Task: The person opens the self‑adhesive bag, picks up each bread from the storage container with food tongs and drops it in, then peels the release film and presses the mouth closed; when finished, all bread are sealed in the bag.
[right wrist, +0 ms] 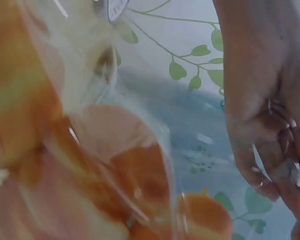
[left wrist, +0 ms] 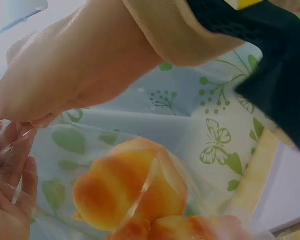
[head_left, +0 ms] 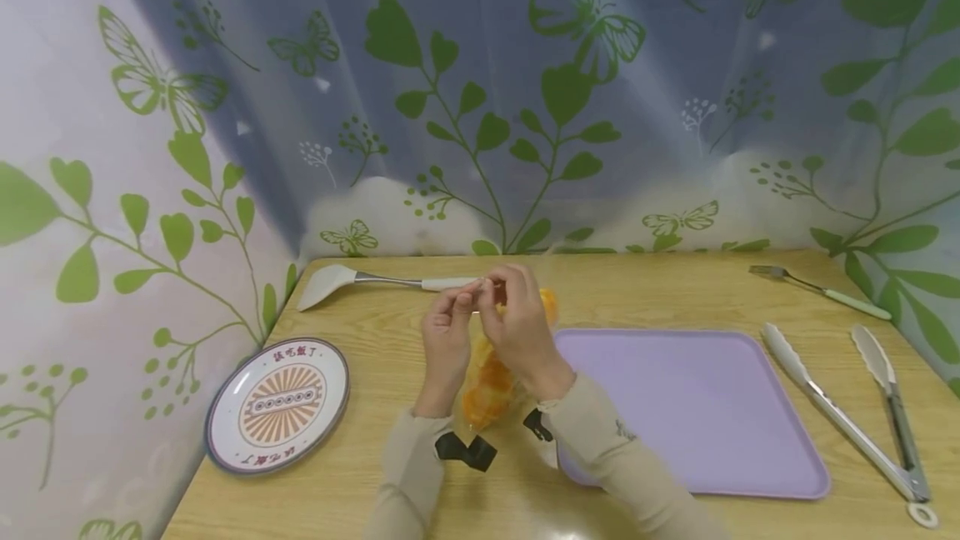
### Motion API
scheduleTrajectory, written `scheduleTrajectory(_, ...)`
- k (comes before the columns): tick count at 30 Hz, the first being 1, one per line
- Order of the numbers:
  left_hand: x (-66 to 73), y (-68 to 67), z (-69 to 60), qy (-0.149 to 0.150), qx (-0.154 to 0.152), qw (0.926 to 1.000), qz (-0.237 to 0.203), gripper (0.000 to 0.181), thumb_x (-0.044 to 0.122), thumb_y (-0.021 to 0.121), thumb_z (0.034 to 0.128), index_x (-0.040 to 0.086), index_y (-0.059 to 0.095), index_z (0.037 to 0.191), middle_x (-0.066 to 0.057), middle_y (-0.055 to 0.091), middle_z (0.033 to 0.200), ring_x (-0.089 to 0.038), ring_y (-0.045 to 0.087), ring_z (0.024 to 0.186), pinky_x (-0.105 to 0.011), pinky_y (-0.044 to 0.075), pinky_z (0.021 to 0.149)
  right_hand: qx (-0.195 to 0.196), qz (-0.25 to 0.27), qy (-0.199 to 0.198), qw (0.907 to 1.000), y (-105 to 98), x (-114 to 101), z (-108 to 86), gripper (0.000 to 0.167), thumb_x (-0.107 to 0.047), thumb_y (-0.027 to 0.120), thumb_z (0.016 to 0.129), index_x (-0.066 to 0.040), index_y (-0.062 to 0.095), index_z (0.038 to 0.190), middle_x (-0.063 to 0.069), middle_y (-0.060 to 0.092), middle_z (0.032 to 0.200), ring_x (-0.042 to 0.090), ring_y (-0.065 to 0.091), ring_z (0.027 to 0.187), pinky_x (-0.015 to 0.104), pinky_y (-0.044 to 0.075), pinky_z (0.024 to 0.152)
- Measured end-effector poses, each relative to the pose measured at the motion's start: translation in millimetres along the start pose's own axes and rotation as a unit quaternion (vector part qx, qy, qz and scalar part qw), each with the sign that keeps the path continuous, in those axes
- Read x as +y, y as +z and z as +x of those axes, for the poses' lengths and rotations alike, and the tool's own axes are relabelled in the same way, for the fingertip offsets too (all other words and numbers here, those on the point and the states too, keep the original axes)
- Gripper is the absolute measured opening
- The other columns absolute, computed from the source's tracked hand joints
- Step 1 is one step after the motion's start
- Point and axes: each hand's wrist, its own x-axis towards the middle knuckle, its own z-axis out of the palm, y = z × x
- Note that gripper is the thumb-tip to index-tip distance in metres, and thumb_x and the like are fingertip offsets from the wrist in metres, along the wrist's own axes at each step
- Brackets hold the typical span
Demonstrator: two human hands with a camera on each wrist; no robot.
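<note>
A clear plastic bag (right wrist: 107, 92) with orange-brown bread rolls (head_left: 489, 394) inside hangs below my two hands, over the middle of the table. My left hand (head_left: 445, 344) pinches the upper part of the bag between thumb and fingers. Close beside it, my right hand (head_left: 517, 327) also pinches the bag's top, with the fingertips of both hands nearly meeting. Through the film in the left wrist view, a rounded bread roll (left wrist: 130, 185) shows below the hands. The exact edge of the bag at the fingertips is too small to make out.
Left on the wooden table (head_left: 375, 357) lies a patterned plate (head_left: 277, 407); behind is a white-headed spatula (head_left: 330, 283). A purple tray (head_left: 690, 415) sits right of the bag. Metal tongs (head_left: 847, 423) and a green-handled fork (head_left: 817, 290) lie farther right. Patterned curtains border the table.
</note>
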Motion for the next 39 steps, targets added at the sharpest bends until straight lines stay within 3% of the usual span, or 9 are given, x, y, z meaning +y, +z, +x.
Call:
scheduleTrajectory(4, -2.7, 3.0, -1.1, 0.0, -0.007, 1.0, -0.003, 0.058, 0.044, 0.054, 0.0923, -0.012, 0.062, 0.1, 0.021, 0.072, 0.097, 0.003, 0.066, 0.093, -0.018, 0.054, 0.087, 0.02, 0.011, 0.077, 0.9968, -2.2, -0.2, -6.0, 0.01, 0.005, 0.052, 0.088, 0.006, 0.051, 0.097, 0.018, 0.053, 0.09, 0.023, 0.053, 0.073, 0.027, 0.049, 0.062)
scheduleTrajectory(7, -3.1, 3.3, -0.6, 0.012, -0.006, 0.9999, 0.004, 0.065, 0.043, 0.051, 0.0944, -0.022, 0.055, 0.099, 0.022, 0.072, 0.093, 0.003, 0.068, 0.089, -0.019, 0.054, 0.087, 0.023, 0.017, 0.091, 0.9955, -6.1, 1.6, -6.2, 0.009, 0.001, 0.048, 0.094, 0.007, 0.051, 0.1, 0.018, 0.053, 0.089, 0.024, 0.052, 0.075, 0.028, 0.048, 0.064)
scheduleTrajectory(14, -1.2, 1.6, 1.4, 0.021, 0.002, 0.9997, 0.009, 0.059, 0.044, 0.051, 0.0947, -0.014, 0.061, 0.101, 0.02, 0.073, 0.093, 0.001, 0.069, 0.089, -0.022, 0.055, 0.088, 0.028, -0.013, -0.018, 0.9994, -13.0, 2.9, -4.8, 0.034, -0.025, 0.048, 0.103, 0.005, 0.06, 0.096, 0.016, 0.058, 0.087, 0.025, 0.053, 0.079, 0.032, 0.047, 0.067)
scheduleTrajectory(23, 0.9, 3.9, -1.0, 0.025, -0.001, 0.9993, 0.029, 0.07, 0.044, 0.053, 0.0938, -0.025, 0.055, 0.105, 0.025, 0.07, 0.094, 0.006, 0.066, 0.09, -0.017, 0.054, 0.086, 0.036, -0.062, -0.081, 0.9941, -11.5, 2.9, -0.3, 0.024, -0.018, 0.057, 0.099, 0.001, 0.069, 0.092, 0.013, 0.063, 0.085, 0.024, 0.053, 0.074, 0.031, 0.046, 0.063)
scheduleTrajectory(26, -0.8, 4.6, -1.2, 0.028, -0.006, 0.9995, 0.017, 0.067, 0.043, 0.053, 0.0946, -0.024, 0.055, 0.103, 0.024, 0.07, 0.095, 0.005, 0.066, 0.091, -0.018, 0.054, 0.087, 0.029, -0.046, -0.044, 0.9976, -11.6, 1.6, -0.6, 0.026, -0.019, 0.054, 0.101, 0.003, 0.066, 0.092, 0.014, 0.062, 0.085, 0.025, 0.054, 0.075, 0.031, 0.048, 0.062)
scheduleTrajectory(29, -3.9, 4.9, -1.4, 0.024, -0.022, 0.9994, -0.01, 0.051, 0.042, 0.052, 0.0947, -0.007, 0.064, 0.098, 0.021, 0.072, 0.094, 0.002, 0.068, 0.09, -0.02, 0.055, 0.089, 0.02, 0.022, 0.055, 0.998, -14.0, -0.5, -1.4, 0.026, -0.017, 0.05, 0.102, 0.006, 0.06, 0.095, 0.016, 0.06, 0.087, 0.023, 0.055, 0.076, 0.027, 0.051, 0.067)
scheduleTrajectory(34, -9.7, 0.4, 0.4, 0.019, -0.037, 0.9987, -0.031, 0.022, 0.042, 0.05, 0.0961, 0.026, 0.065, 0.097, 0.018, 0.074, 0.093, -0.001, 0.07, 0.089, -0.023, 0.055, 0.092, 0.024, 0.16, 0.239, 0.9574, -26.8, -3.9, 5.6, 0.023, -0.012, 0.047, 0.103, 0.01, 0.053, 0.105, 0.019, 0.054, 0.091, 0.008, 0.049, 0.076, 0.018, 0.047, 0.075)
scheduleTrajectory(36, -10.3, -2.4, 1.2, 0.016, -0.039, 0.9986, -0.031, 0.022, 0.043, 0.051, 0.0949, 0.029, 0.066, 0.102, 0.018, 0.074, 0.095, -0.001, 0.07, 0.091, -0.023, 0.054, 0.094, 0.026, 0.191, 0.261, 0.946, -29.9, -4.3, 7.9, 0.022, -0.01, 0.046, 0.103, 0.011, 0.052, 0.107, 0.018, 0.052, 0.091, 0.005, 0.046, 0.074, 0.017, 0.045, 0.071)
scheduleTrajectory(39, -9.4, -4.8, 1.1, -0.002, -0.066, 0.9972, -0.034, 0.043, 0.044, 0.058, 0.0902, 0.014, 0.063, 0.121, 0.019, 0.074, 0.1, 0.0, 0.07, 0.095, -0.021, 0.053, 0.094, 0.028, 0.215, 0.251, 0.9434, -30.9, -5.5, 9.3, 0.022, -0.01, 0.047, 0.103, 0.011, 0.051, 0.107, 0.012, 0.052, 0.088, 0.004, 0.047, 0.072, 0.017, 0.047, 0.065)
